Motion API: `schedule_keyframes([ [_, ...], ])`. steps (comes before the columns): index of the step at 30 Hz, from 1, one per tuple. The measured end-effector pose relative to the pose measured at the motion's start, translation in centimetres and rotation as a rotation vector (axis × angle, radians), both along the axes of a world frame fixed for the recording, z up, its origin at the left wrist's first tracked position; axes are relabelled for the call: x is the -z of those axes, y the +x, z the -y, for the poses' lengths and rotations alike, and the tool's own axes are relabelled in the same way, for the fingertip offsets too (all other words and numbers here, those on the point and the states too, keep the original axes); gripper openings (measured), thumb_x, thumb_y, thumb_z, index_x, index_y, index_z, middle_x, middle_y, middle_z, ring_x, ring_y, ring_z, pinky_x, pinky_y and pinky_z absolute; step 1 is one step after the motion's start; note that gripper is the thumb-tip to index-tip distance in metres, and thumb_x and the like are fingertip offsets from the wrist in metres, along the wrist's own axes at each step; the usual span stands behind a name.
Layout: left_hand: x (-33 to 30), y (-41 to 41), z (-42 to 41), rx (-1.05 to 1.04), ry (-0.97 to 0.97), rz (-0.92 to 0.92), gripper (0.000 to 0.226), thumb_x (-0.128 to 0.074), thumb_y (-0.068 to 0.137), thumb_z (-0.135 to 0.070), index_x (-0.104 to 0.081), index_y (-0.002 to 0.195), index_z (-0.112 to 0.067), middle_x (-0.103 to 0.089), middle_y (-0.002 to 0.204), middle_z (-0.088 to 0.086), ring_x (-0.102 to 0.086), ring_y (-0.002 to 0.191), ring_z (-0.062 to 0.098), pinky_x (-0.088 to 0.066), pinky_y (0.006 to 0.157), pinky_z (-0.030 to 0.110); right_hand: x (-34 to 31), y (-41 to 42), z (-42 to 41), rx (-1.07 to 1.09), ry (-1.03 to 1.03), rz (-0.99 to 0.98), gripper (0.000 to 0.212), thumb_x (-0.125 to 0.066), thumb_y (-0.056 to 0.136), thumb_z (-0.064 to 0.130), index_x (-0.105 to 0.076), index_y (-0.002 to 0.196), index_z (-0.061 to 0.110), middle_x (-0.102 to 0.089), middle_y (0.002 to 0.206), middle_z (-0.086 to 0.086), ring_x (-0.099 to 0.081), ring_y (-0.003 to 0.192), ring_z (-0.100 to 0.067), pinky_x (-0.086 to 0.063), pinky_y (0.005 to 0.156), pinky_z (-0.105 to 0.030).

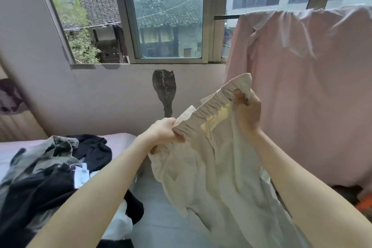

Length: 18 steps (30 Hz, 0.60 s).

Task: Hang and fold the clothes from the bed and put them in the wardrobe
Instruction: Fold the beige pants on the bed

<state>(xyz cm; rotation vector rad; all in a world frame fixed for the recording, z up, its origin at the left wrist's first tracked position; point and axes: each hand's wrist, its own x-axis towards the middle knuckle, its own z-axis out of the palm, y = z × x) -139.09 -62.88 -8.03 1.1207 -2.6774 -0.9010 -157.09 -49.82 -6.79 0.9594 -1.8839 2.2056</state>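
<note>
A cream-coloured cotton garment with a gathered elastic waistband (209,147) hangs in the air off the bed's right edge, its waistband stretched on a slant, higher at the right, the cloth falling in loose folds. A heap of black and grey clothes (46,171) lies crumpled on the pink-sheeted bed (120,141), spilling over its right edge.

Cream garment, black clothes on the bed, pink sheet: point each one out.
cream garment (213,167): head view, on the loose fabric below the gathered waistband.
black clothes (40,189): head view, on the dark cloth at the left of the bed pile.
pink sheet (314,86): head view, on the middle of the hanging cloth.
</note>
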Motion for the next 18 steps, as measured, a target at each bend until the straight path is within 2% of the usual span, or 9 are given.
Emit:
schedule_keyframes([
  [4, 2.4, 2.2, 1.2, -0.074, -0.028, 0.099, 0.015, -0.051, 0.059, -0.034, -0.051, 0.068, -0.022, -0.059, 0.074, -0.002, -0.059, 0.082, 0.023, -0.051, 0.073, 0.034, 0.6, -0.9, -0.1, -0.053, 0.041, 0.007, 0.034, -0.051, 0.093, 0.011, -0.038, 0.063, 0.019, -0.036, 0.058, 0.003, -0.032, 0.055, -0.011, -0.029, 0.055, -0.027],
  [7, 3.2, 2.0, 1.6, -0.151, -0.096, 0.084, 0.001, -0.051, 0.074, -0.017, -0.051, 0.073, -0.019, -0.063, 0.083, 0.003, -0.059, 0.091, 0.027, -0.049, 0.075, 0.035, 2.6, -1.9, -0.2, -0.062, 0.146, 0.029, 0.027, -0.051, 0.093, 0.013, -0.044, 0.067, 0.014, -0.039, 0.059, 0.003, -0.036, 0.055, -0.011, -0.031, 0.056, -0.029],
  [9, 3.2, 1.8, 1.7, -0.198, -0.099, 0.047, 0.008, -0.048, 0.077, -0.010, -0.048, 0.073, -0.017, -0.061, 0.084, 0.005, -0.056, 0.087, 0.028, -0.044, 0.066, 0.031, 4.1, -2.8, -0.4, -0.043, 0.251, 0.052, 0.023, -0.052, 0.093, 0.018, -0.050, 0.071, 0.010, -0.046, 0.060, 0.003, -0.042, 0.060, -0.014, -0.035, 0.061, -0.030],
  [11, 2.8, 1.6, 1.5, -0.246, 0.015, -0.023, 0.013, -0.048, 0.078, -0.007, -0.044, 0.069, -0.015, -0.055, 0.073, 0.003, -0.054, 0.073, 0.023, -0.041, 0.053, 0.024, 5.1, -3.6, -0.7, -0.050, 0.358, 0.089, 0.026, -0.053, 0.092, 0.022, -0.051, 0.068, 0.013, -0.051, 0.062, 0.003, -0.048, 0.066, -0.018, -0.038, 0.065, -0.032],
  [13, 2.3, 1.3, 1.4, -0.285, 0.224, -0.118, 0.010, -0.052, 0.081, -0.005, -0.051, 0.072, -0.011, -0.057, 0.067, 0.003, -0.059, 0.056, 0.015, -0.044, 0.042, 0.021, 5.5, -4.0, -0.8, -0.045, 0.449, 0.091, 0.029, -0.054, 0.091, 0.025, -0.051, 0.063, 0.017, -0.055, 0.064, 0.003, -0.052, 0.069, -0.019, -0.039, 0.065, -0.032],
  [15, 1.7, 0.9, 1.0, -0.320, 0.399, -0.233, 0.008, -0.056, 0.085, -0.004, -0.055, 0.077, -0.007, -0.060, 0.067, 0.007, -0.061, 0.051, 0.013, -0.050, 0.042, 0.024, 5.7, -3.6, -0.5, -0.071, 0.484, 0.073, 0.027, -0.055, 0.090, 0.023, -0.053, 0.063, 0.017, -0.057, 0.066, 0.002, -0.054, 0.071, -0.019, -0.039, 0.066, -0.032],
  [18, 0.7, 0.3, 0.0, -0.366, 0.554, -0.379, 0.009, -0.055, 0.089, -0.003, -0.056, 0.080, -0.005, -0.061, 0.069, 0.009, -0.063, 0.053, 0.015, -0.054, 0.045, 0.027, 5.9, -1.6, 0.3, -0.210, 0.486, 0.033, 0.025, -0.055, 0.091, 0.021, -0.055, 0.067, 0.014, -0.056, 0.066, 0.001, -0.050, 0.067, -0.015, -0.037, 0.063, -0.029],
])
